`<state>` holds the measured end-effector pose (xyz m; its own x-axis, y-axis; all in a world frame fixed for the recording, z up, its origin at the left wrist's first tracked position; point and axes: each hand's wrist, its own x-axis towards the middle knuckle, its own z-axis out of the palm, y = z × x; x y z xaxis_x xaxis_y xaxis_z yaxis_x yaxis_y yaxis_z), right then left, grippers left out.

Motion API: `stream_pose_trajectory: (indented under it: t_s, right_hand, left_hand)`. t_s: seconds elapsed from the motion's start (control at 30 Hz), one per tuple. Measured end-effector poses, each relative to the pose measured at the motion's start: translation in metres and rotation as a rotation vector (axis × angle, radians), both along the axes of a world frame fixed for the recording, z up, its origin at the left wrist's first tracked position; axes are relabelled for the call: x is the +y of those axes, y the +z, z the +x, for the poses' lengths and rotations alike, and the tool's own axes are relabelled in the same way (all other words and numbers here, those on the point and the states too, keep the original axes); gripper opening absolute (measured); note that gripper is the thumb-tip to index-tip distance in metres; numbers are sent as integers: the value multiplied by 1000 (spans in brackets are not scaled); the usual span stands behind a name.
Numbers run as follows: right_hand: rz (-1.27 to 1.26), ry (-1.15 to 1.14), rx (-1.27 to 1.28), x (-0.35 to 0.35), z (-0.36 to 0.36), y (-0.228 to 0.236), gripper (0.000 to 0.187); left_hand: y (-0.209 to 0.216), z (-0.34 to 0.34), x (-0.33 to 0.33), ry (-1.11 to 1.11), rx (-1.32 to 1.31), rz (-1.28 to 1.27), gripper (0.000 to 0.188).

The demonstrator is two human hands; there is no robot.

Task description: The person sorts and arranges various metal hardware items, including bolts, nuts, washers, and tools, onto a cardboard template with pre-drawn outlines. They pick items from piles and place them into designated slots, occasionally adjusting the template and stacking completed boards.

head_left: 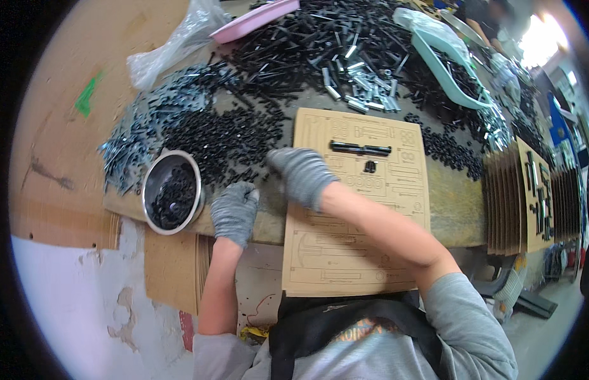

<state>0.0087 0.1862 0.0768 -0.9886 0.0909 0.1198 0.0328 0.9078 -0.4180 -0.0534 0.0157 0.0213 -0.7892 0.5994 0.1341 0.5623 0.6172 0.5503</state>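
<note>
My left hand (235, 212), in a grey knitted glove, is curled closed at the near edge of a heap of small black fasteners (234, 142). What its fingers hold, if anything, is hidden. Reaching across a printed cardboard sheet (364, 234), my right hand (304, 177) wears a matching glove. Its fingers are bent and pressed together beside that heap, their tips out of sight. On the sheet's upper part lie black rod-like pieces (361, 149), with a few small black parts (370, 166) below them. Outlines of hardware are printed on the cardboard.
Left of my left hand stands a metal bowl (198, 190) of black parts. Silver pins (145, 120), black bolts (320, 38) and silver sleeves (370, 88) lie heaped beyond. A pink tray (256, 20), a teal tray (443, 79) and upright cardboard sheets (500, 202) surround them. Another person (481, 22) is far right.
</note>
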Motion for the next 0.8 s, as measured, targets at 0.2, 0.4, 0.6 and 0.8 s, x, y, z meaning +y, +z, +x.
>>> stream_pose_trajectory:
  t_s: [0.2,0.4,0.6,0.8]
  right_hand:
    - [201,-305,102,75,65,-6,9]
    - [316,-163,-188,62,74,-11,12]
    - [311,142,15,32,24,6,13]
    - [397,319,-65,-13,-43,-27,17]
  left_hand:
    - [38,35,65,-384,80,162,14]
    - [24,34,78,-423,108,111,19]
    - [16,-6,-9,37,181,-62,22]
    - [14,-20,4,-5,248,-290,20]
